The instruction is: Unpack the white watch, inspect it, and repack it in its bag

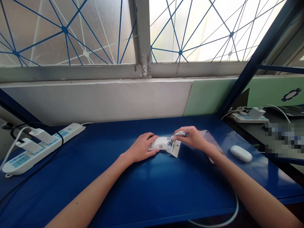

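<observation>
Near the middle of the blue table, my left hand (143,148) is closed around a small white box (162,143), thumb in front and fingers behind. Just to the right, my right hand (190,137) pinches a white item (180,134), perhaps a coiled cable, at the box's right end. Between the hands, a white flap or card (175,148) tilts downward, with some clear plastic beside it. My right fingers partly cover the white item, so its full shape cannot be made out.
A white power strip (68,130) with plugs and a black cable lies on the blue table (142,193) at left. Behind my right forearm is a flat purple item (209,136). A white rounded case (241,153) sits farther right. Windows and a wall stand behind.
</observation>
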